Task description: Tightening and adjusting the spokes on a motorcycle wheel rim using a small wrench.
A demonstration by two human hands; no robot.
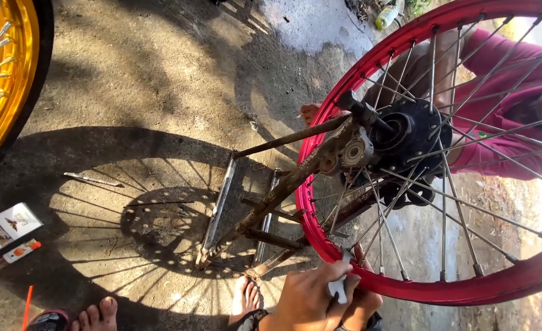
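A red spoked wheel rim [369,279] with a black hub [413,136] sits on a rusty metal stand [271,199] on the concrete. At the rim's lower edge my left hand [307,297] grips a small grey spoke wrench [338,288] against a spoke end. Just right of it and partly covered is my right hand [361,306]; its fingers are hidden. My bare foot [245,299] rests next to the base of the stand.
Another person in magenta clothing [504,104] sits behind the wheel, a foot [311,112] near the stand. A gold-rimmed wheel [10,67] stands at far left. A small box [4,228], a tube [19,252], a metal rod [93,179] and another foot [99,312] are on the ground.
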